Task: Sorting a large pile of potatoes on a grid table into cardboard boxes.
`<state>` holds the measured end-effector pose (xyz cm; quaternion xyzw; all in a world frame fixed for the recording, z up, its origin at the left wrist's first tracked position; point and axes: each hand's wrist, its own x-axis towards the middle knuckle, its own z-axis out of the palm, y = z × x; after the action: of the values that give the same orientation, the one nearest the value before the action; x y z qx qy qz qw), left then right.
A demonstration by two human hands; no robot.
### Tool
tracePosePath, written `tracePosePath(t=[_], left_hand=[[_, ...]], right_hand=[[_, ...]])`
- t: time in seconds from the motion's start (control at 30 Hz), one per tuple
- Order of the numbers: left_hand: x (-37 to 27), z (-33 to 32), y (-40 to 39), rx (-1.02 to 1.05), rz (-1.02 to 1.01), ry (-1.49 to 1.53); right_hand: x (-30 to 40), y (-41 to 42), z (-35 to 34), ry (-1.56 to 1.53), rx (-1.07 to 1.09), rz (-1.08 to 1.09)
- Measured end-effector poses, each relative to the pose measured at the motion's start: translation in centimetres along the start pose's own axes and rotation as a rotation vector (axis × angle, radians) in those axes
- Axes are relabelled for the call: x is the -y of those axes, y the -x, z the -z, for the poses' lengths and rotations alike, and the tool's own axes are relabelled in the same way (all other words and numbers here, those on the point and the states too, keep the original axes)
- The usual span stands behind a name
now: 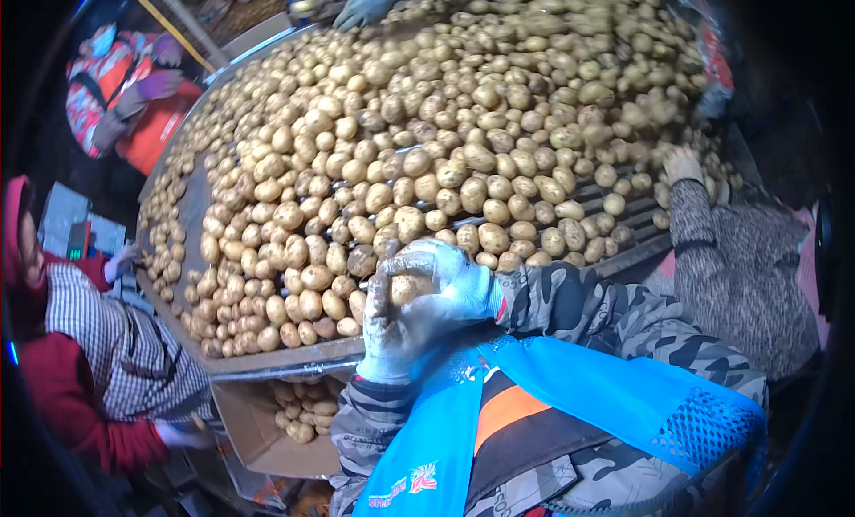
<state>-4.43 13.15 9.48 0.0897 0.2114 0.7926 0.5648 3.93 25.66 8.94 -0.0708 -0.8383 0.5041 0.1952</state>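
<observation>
Both of my hands wear pale knit work gloves with soiled fingers and meet at the near edge of the sorting table [280,365]. My right hand [449,276] curls around a potato [403,290] from the right. Along the same potato's left side, my left hand [389,343] has its fingers upright against it. The lower part of this potato is hidden by the gloves. Beyond my hands, a thick spread of loose potatoes [374,196] covers most of the table. Dark slats [634,216] show through at the right.
Under the table's near edge stands a cardboard box [267,443] holding potatoes. Co-workers surround the table: a checked apron [127,357] at left, an orange apron [160,129] at far left, a gloved hand [369,6] at the top and a grey knit sleeve [691,213] reaching in at right.
</observation>
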Motion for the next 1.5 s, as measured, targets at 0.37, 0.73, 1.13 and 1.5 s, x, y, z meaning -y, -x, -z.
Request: tracePosePath(t=[0.37,0.73,1.13,1.5], left_hand=[[-1.8,4.4,4.2,-0.137,0.088,-0.252],[-3.7,6.9,9.8,-0.651,-0.552,-1.974],[16.2,-4.1,-11.8,1.329,-0.423,-1.818],[19.1,-7.2,-14.4,0.993,-0.426,-2.038]], right_hand=[[-0.2,1.9,0.4,-0.119,0.01,-0.419],[-5.5,8.3,17.0,1.056,-0.713,-0.021],[-9.9,7.6,20.6,0.825,-0.718,-0.263],[-11.2,12.2,20.7,0.518,-0.967,-0.498]])
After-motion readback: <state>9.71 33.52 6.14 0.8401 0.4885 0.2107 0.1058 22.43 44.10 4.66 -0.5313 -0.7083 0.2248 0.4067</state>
